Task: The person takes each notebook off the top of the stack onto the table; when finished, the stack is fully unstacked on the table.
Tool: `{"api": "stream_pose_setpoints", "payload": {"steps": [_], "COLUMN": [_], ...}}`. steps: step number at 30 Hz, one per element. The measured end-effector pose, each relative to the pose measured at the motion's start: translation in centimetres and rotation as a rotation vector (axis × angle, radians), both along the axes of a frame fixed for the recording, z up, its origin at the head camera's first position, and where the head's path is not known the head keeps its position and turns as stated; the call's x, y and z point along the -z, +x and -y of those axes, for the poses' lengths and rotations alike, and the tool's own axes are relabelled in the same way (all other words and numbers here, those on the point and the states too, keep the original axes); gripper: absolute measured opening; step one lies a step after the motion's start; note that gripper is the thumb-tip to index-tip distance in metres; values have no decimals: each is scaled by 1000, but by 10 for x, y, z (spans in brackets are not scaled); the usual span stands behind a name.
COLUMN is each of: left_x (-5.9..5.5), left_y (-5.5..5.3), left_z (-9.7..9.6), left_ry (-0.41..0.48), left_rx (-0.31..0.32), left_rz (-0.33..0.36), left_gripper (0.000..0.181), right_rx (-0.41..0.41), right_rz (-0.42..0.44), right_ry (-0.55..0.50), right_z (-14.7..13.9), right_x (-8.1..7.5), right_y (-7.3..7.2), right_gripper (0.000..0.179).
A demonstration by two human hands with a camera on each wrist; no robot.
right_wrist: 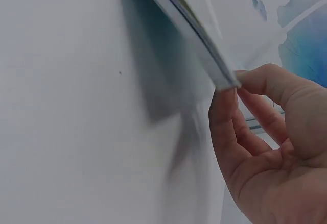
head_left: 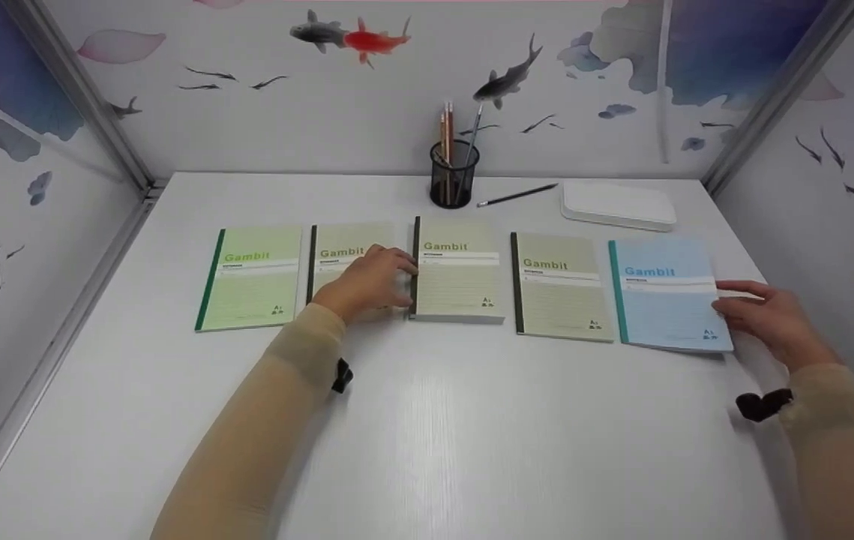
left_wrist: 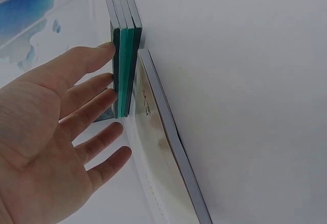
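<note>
Five spots in a row hold Gambit notebooks. My right hand (head_left: 779,319) pinches the right edge of the blue notebook (head_left: 666,300) between thumb and fingers. In the right wrist view its held corner (right_wrist: 225,78) tilts up over its shadow. My left hand (head_left: 374,281) has its fingers spread, fingertips at the spine side of the thicker notebook stack (head_left: 459,277) in the middle. The left wrist view shows that stack's dark and green spines (left_wrist: 122,71). Under the left hand lies a beige notebook (head_left: 355,234), partly hidden.
A green notebook (head_left: 250,277) lies at the far left, an olive-beige notebook (head_left: 563,289) between stack and blue one. Behind them are a black mesh pencil cup (head_left: 453,176), a loose pencil (head_left: 518,196) and a white case (head_left: 618,204). Printed walls enclose the white table (head_left: 471,435).
</note>
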State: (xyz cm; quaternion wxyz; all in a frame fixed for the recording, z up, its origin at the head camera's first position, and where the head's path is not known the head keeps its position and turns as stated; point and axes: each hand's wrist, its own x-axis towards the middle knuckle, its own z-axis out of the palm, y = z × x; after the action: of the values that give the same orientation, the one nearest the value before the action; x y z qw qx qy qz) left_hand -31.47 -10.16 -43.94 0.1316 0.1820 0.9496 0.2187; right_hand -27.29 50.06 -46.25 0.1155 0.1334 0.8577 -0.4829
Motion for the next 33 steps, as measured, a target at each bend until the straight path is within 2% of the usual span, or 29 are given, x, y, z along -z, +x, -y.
{"api": "stream_pose_setpoints", "payload": {"steps": [5,10,16,23,33], "left_x": [0,-2,-2,1,4], "left_y": [0,1,1,3,-1], "left_z": [-1,-1,-2,-1,-1], "left_ry": [-7,-1,-13,9,18], "left_rx": [-5,-6,3,-20,-28], "left_rz": [-5,-3,-13,20,16], "left_gripper": [54,55,54,53,53], "right_rx": [-14,-30,-57,-87,-105], "right_rz": [-68,-66,-54,-34,-95], "right_ry": [218,336,391,413,469], "right_z": [9,14,15,16,24], "right_x": [-1,-2,-1,1,-4], "right_y": [2,0,-2,-2,-3], "right_gripper": [67,60,60,60,52]}}
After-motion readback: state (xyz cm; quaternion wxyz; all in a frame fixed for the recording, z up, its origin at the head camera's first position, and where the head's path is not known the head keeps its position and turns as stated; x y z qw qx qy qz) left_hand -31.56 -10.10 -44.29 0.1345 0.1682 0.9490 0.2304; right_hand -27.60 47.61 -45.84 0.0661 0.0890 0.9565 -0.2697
